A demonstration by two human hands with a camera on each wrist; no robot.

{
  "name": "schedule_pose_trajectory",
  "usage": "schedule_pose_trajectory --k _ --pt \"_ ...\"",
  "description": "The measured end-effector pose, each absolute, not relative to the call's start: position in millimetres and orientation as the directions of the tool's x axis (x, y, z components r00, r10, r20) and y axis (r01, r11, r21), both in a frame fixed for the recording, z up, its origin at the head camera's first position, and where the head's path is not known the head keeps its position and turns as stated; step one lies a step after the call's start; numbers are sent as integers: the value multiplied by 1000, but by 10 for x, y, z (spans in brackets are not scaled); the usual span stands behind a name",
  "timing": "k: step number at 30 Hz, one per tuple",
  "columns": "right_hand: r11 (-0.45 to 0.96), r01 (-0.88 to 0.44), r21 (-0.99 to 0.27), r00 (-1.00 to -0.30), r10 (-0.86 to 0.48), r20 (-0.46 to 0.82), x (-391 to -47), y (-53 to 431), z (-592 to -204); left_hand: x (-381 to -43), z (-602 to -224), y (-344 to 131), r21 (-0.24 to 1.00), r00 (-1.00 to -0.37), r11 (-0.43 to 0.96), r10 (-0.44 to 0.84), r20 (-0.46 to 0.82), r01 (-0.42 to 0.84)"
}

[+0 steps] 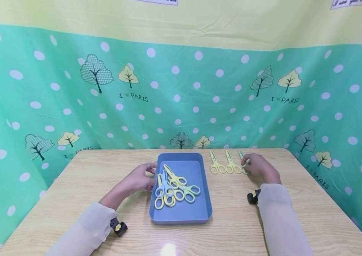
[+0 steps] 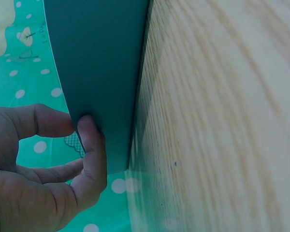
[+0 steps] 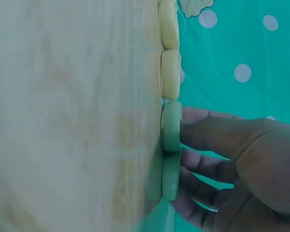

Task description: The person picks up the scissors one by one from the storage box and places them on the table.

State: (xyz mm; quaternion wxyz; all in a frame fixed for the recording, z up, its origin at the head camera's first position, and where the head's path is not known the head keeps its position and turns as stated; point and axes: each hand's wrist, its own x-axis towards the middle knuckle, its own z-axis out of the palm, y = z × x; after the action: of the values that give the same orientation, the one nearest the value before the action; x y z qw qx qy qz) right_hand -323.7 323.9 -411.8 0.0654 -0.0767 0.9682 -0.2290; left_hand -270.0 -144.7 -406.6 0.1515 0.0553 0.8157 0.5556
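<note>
Light wood-grain table [image 1: 232, 234]: it starts nearest to my head camera and carries all the rest; I count the clock around the blue rectangular tray [image 1: 187, 214].
Pale cloth sleeves [image 1: 283, 220]: the left one comes from 8 o'clock, the right one from 4 o'clock.
Tray: it stands flat near the middle of the table, between the two hands.
Scissors pile: inside the tray, in its 9 o'clock half, I see several pale yellow scissors [image 1: 170, 172], light blue scissors [image 1: 164, 178] and mint green scissors [image 1: 185, 187], overlapping.
Left hand [image 1: 137, 180]: at 9 to 10 o'clock; bent fingers pinch the tray wall at its rim, with only the wall between the tips.
Right hand [image 1: 259, 166]: between 2 and 3 o'clock; its thumb and fingers are closed over the handles of pale green scissors [image 3: 171, 174], lying on the table; how firmly, I cannot tell.
Row: at 2 o'clock, two yellow scissors [image 1: 214, 160] lie left of these green ones, blades toward 12.
Green dotted curtain [image 1: 187, 117]: it hangs farthest, behind the table at 12.
</note>
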Motion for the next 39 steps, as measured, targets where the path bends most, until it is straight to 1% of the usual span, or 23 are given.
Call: schedule_pose_trajectory --k 3,11,13,20,26,29,39 --pt "878 -94 -470 -980 -164 -111 -3210 3219 -4086 -2706 -4074 -1443 923 -947 376 262 -186 -77" --pt "900 -178 -397 -979 -203 -21 -3155 3037 -3927 -2716 -4077 -1433 924 -946 376 266 -186 -76" --pt "892 -181 -413 -978 -208 -20 -3157 2960 -3896 -2717 -4085 -1436 921 -946 381 261 -191 -81" --pt "874 -309 -375 -949 -310 60 -3171 2615 -3828 -2722 -4114 -1451 919 -950 385 244 -194 -88" --pt "822 -412 -392 -908 -406 103 -3150 2328 -3813 -2722 -4130 -1451 918 -952 386 241 -191 -87" --pt "813 -449 -370 -892 -435 124 -3121 2214 -3799 -2720 -4130 -1450 921 -951 379 243 -191 -88" --pt "827 -481 -290 -875 -473 101 -2992 1818 -3720 -2695 -4091 -1453 917 -950 394 257 -176 -63"
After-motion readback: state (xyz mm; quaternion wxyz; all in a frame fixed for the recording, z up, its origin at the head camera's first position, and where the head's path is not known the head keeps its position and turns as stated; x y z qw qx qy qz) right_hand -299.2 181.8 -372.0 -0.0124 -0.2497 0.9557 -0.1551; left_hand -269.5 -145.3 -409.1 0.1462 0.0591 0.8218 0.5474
